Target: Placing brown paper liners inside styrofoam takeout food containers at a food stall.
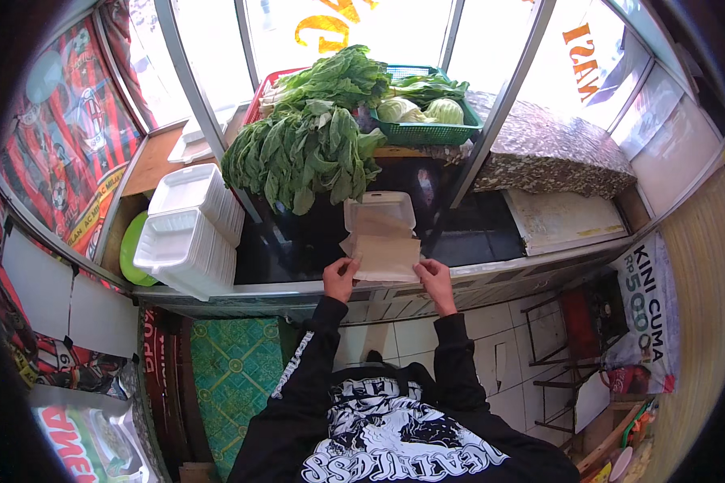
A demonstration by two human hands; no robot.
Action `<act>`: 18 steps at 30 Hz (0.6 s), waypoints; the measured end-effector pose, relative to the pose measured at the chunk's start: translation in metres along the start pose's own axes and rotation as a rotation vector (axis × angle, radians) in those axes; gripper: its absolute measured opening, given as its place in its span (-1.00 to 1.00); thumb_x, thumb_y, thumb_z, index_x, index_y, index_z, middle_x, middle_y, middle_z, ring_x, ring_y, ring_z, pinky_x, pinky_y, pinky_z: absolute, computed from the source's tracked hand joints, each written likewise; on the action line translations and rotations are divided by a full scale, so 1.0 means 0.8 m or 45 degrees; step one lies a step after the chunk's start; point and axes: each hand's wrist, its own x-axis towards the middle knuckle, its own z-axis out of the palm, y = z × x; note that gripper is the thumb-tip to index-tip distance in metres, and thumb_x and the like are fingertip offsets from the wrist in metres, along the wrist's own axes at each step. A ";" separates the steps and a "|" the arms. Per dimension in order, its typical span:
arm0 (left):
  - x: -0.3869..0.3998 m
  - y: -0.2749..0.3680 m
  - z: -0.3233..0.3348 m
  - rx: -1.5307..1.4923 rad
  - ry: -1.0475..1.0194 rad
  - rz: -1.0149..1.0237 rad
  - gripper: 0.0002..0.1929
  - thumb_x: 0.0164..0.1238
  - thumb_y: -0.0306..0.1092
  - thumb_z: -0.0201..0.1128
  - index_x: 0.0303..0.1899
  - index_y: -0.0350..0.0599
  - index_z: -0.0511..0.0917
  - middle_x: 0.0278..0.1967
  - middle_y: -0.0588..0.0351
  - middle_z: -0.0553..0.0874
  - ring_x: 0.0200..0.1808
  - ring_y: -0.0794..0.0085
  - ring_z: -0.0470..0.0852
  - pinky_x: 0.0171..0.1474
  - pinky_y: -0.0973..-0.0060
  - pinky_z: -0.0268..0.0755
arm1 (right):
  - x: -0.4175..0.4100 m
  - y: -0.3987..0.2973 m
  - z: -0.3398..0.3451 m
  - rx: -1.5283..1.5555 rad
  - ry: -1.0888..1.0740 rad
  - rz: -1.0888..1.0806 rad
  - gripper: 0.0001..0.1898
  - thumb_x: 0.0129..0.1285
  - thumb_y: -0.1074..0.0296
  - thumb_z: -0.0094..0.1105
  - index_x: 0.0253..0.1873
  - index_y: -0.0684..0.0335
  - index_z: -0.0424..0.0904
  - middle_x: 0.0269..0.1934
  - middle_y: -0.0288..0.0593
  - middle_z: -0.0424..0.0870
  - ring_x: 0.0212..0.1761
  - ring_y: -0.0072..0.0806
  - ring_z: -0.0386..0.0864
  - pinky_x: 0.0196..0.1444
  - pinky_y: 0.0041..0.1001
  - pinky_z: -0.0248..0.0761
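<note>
Between my two hands is a sheet of brown food paper (389, 259), pinched at its near corners. My left hand (340, 279) grips the left corner with thumb and fingers, and my right hand (435, 284) grips the right one. The paper lies over the near part of an open white foam takeaway box (380, 205), whose raised lid shows at the far side. How much of the box's base is under the paper is hidden. More brown paper shows between the sheet and the lid. The box rests on a black countertop (290, 253).
Two stacks of open foam boxes (184, 241) stand left, beside a lime-green plastic item (134, 250). Leafy greens (305, 151) overhang the counter's far side. A green basket (426, 130) holds cabbages (444, 111). Metal window posts (501, 102) rise from the counter. A white board (565, 220) lies right.
</note>
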 end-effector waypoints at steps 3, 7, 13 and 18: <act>-0.004 0.005 -0.005 0.014 0.022 0.009 -0.79 0.18 -0.28 0.24 -0.41 -0.28 0.58 -0.60 0.24 0.56 -0.63 0.68 0.45 -0.61 0.67 0.31 | 0.000 -0.008 0.005 -0.028 0.066 -0.079 -0.80 0.10 0.34 0.18 -0.30 0.40 0.56 -0.53 -0.34 0.52 -0.52 -0.70 0.38 -0.46 -0.63 0.25; -0.005 -0.008 -0.025 -0.006 0.110 0.055 -0.78 0.18 -0.28 0.24 -0.37 -0.29 0.59 -0.58 0.23 0.58 -0.59 0.69 0.47 -0.57 0.68 0.32 | -0.003 -0.018 0.020 -0.029 -0.047 -0.048 -0.78 0.10 0.34 0.20 -0.28 0.41 0.57 -0.49 -0.31 0.56 -0.48 -0.69 0.42 -0.41 -0.63 0.29; -0.007 0.006 -0.064 0.121 0.300 0.107 -0.77 0.17 -0.29 0.24 -0.34 -0.32 0.60 -0.56 0.21 0.60 -0.51 0.68 0.49 -0.45 0.68 0.34 | -0.002 -0.036 0.050 0.002 -0.164 -0.052 -0.78 0.10 0.33 0.22 -0.27 0.42 0.57 -0.47 -0.29 0.58 -0.44 -0.66 0.46 -0.37 -0.62 0.34; -0.011 0.033 -0.104 0.085 0.364 0.132 -0.73 0.17 -0.21 0.25 -0.34 -0.30 0.60 -0.54 0.23 0.59 -0.54 0.68 0.46 -0.58 0.67 0.31 | -0.004 -0.060 0.090 -0.025 -0.204 -0.145 -0.76 0.10 0.31 0.22 -0.27 0.41 0.57 -0.47 -0.29 0.58 -0.45 -0.66 0.47 -0.38 -0.62 0.35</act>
